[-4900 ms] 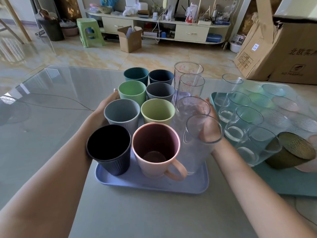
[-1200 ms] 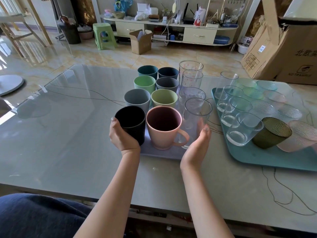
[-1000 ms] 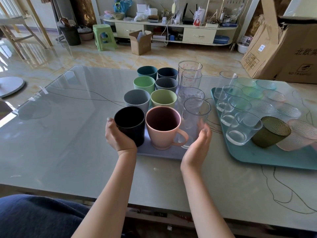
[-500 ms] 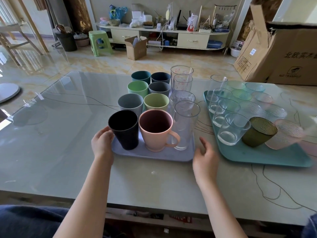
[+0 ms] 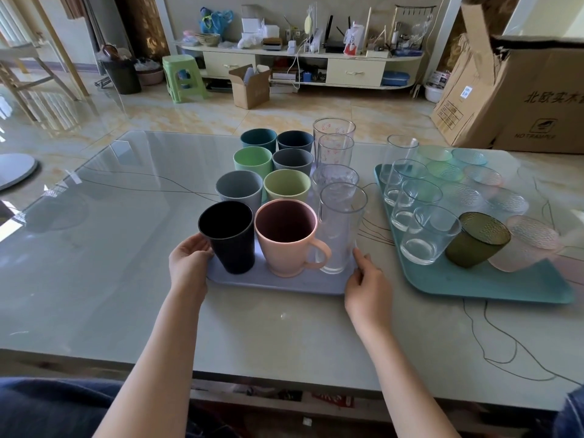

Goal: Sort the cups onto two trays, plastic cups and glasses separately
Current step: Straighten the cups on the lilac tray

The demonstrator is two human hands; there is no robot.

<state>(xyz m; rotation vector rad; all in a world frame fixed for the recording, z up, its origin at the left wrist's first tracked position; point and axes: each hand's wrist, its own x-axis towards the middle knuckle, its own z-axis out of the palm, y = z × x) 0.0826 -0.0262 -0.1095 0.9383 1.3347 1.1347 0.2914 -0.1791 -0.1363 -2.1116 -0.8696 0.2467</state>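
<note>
On the glossy tabletop, near its front edge, both hands, left hand (image 5: 189, 263) and right hand (image 5: 366, 281), grip the lavender tray (image 5: 278, 282) of plastic cups beside the teal tray (image 5: 474, 286) of glasses; I'd slide it level, slowly, so the tall clear tumblers (image 5: 339, 229) don't tip.

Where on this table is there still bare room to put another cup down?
Bare table lies left of the lavender tray, and along the near edge in front of both trays. The lavender tray is packed; the teal tray has only its near strip free.
</note>
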